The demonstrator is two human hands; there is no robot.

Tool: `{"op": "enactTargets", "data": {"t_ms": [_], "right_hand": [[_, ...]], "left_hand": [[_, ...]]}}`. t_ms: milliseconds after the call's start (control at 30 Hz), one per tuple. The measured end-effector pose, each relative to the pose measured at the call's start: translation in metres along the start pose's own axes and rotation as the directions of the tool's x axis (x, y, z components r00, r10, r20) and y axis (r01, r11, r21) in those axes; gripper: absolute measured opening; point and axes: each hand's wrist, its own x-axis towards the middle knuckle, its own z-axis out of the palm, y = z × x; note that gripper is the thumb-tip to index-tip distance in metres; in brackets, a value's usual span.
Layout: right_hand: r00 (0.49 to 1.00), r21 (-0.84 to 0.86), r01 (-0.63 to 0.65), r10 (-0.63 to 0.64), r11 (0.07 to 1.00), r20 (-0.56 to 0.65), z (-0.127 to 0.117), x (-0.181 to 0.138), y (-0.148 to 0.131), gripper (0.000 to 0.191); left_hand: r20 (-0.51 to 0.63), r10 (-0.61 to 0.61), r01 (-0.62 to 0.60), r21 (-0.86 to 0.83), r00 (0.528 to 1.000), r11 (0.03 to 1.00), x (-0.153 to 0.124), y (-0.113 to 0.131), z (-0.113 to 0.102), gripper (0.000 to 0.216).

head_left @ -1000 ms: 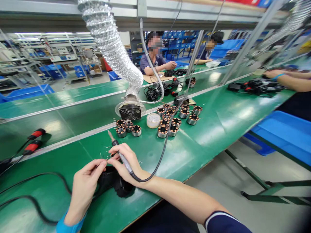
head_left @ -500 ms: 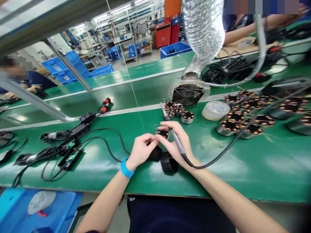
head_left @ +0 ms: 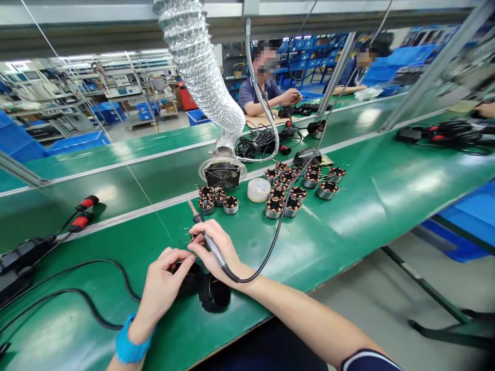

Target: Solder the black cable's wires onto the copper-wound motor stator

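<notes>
Your right hand holds a grey soldering iron and copper-wound ring, seemingly unfinished; your left hand pinches, on what is unclear. Silver-sided rings mid-frame may be waiting.

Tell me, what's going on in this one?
At a green bench, the wearer's right hand holds a soldering iron, tip pointing away; a copper-wound ring shows there too, partly hidden by the hand. The left hand is pinched close beside it; whatever it grips is too small to tell. A black round part sits just below the hands. More rings stand farther back, some near a fan.
</notes>
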Motion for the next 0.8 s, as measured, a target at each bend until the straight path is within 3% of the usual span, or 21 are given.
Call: {"op": "enactTargets", "data": {"t_ms": [267, 500, 667, 800], "right_hand": [[0.985, -0.136, 0.139, -0.123, 0.981, 0.119, 0.0, -0.005, 0.009, 0.03], [0.954, -0.334, 0.243, -0.162, 0.911, 0.252, -0.007, -0.01, 0.008, 0.034], [0.964, -0.28, 0.21, -0.15, 0.937, 0.221, -0.006, -0.012, 0.011, 0.031], [0.976, -0.295, 0.209, -0.182, 0.932, 0.117, -0.01, -0.004, 0.007, 0.026]], "left_hand": [[0.026, -0.066, 0.067, -0.035, 0.997, 0.997, 0.006, -0.01, -0.002, 0.032], [0.081, -0.089, 0.093, -0.05, 0.993, 0.994, 0.007, -0.003, -0.001, 0.03], [0.05, -0.131, 0.139, -0.198, 0.99, 0.97, 0.006, 0.0, 0.006, 0.026], [-0.028, -0.145, 0.132, -0.265, 0.989, 0.955, 0.016, 0.001, 0.007, 0.023]]}}
